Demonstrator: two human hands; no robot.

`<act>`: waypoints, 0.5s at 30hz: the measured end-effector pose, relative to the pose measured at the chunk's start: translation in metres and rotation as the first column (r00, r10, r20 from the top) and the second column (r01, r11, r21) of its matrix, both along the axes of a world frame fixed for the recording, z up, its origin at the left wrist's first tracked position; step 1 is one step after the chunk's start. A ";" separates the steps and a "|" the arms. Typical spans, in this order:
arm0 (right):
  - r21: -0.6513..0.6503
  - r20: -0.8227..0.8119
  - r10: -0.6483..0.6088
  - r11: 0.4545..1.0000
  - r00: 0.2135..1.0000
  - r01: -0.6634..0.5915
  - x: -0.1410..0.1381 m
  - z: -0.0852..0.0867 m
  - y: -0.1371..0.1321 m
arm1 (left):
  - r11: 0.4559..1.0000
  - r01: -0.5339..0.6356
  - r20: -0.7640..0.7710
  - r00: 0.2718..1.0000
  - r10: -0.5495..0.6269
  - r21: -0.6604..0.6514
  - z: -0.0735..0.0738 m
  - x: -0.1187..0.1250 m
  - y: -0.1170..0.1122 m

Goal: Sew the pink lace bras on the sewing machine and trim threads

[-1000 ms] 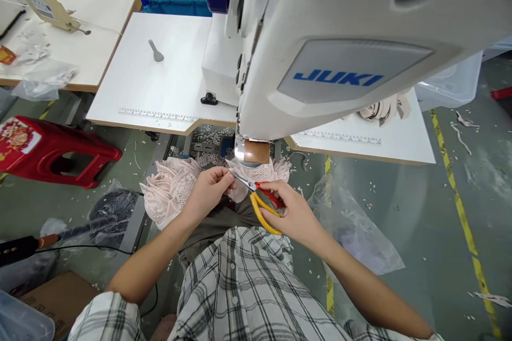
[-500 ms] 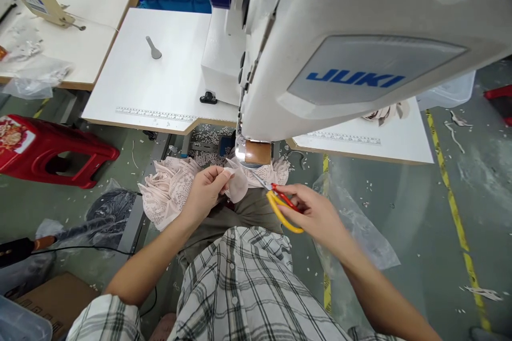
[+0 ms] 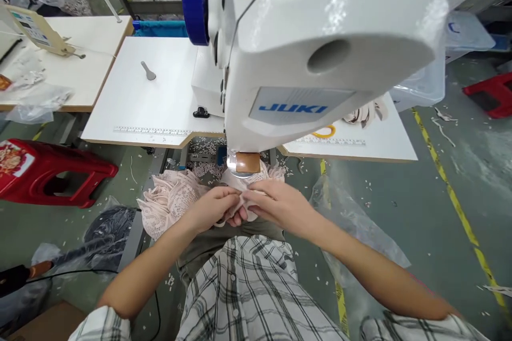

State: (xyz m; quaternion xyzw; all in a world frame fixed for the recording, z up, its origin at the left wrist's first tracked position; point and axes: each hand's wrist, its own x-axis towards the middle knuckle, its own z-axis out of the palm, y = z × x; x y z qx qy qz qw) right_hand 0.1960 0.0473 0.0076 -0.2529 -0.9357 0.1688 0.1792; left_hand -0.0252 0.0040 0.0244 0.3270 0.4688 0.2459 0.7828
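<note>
Both my hands meet just below the head of a white JUKI sewing machine point(image 3: 304, 48). My left hand point(image 3: 214, 208) and my right hand point(image 3: 276, 203) are closed, pinching a small piece of pale pink lace fabric point(image 3: 170, 200) between their fingertips. More of the lace bunches to the left, over my lap. The yellow-handled scissors point(image 3: 325, 131) lie on the white machine table point(image 3: 156, 96), right of the machine head. The needle area is hidden under the machine head.
A red plastic stool point(image 3: 52, 170) stands at the left, another at the far right point(image 3: 492, 93). A second table with a control box point(image 3: 30, 29) is at the back left. Clear plastic bags lie on the green floor. A clear bin point(image 3: 428, 82) sits at the right.
My right hand has put the scissors down on the table and come back to the lace. Both hands now pinch the fabric together. The camera tilted upward.
</note>
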 end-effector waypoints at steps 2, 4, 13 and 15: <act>-0.086 0.028 0.027 0.996 0.999 -0.024 -0.008 -0.011 -0.004 | 0.989 0.075 -0.166 0.985 -0.053 0.125 -0.002 0.000 -0.002; -0.156 0.032 -0.159 0.974 0.987 0.162 -0.002 -0.019 0.004 | 0.949 -0.033 -0.312 0.940 0.137 0.314 -0.012 0.000 -0.009; -0.968 -0.005 -0.888 -0.110 0.460 -0.224 -0.002 -0.025 -0.015 | 0.952 -0.304 0.353 0.889 0.293 -0.023 -0.073 0.064 -0.058; -0.919 -0.034 -0.850 -0.180 0.526 -0.351 -0.015 -0.014 -0.030 | 0.906 -0.420 0.491 0.778 0.392 -0.057 -0.063 0.073 -0.063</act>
